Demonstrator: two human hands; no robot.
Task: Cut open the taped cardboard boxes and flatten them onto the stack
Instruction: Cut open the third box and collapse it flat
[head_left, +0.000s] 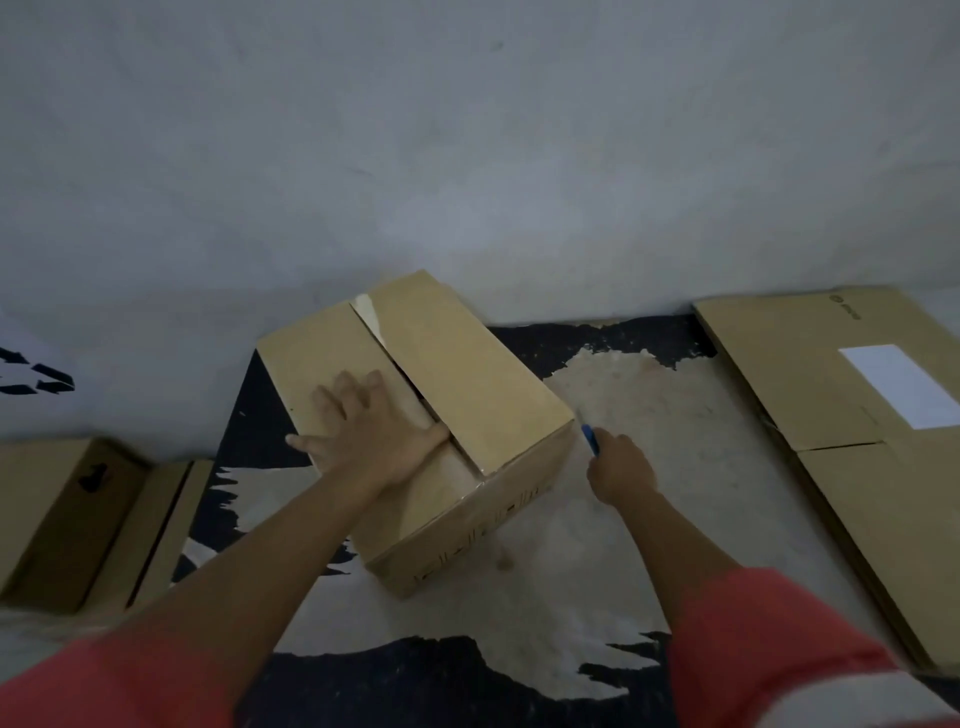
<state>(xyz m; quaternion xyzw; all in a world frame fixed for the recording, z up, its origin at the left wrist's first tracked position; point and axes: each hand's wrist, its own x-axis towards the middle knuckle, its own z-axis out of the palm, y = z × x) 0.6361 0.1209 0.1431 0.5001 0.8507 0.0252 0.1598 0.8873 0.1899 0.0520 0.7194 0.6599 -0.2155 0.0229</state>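
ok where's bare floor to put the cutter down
Bare floor lies between the box and the flattened stack, past the right hand gripping the cutter, and on the box's near side. The left is crowded with more boxes.

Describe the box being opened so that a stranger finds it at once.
Below the grey wall, mid-floor, sits a cardboard box. The left hand presses its top. Unlike the boxes at left and the flattened stack at right, its top seam gapes.
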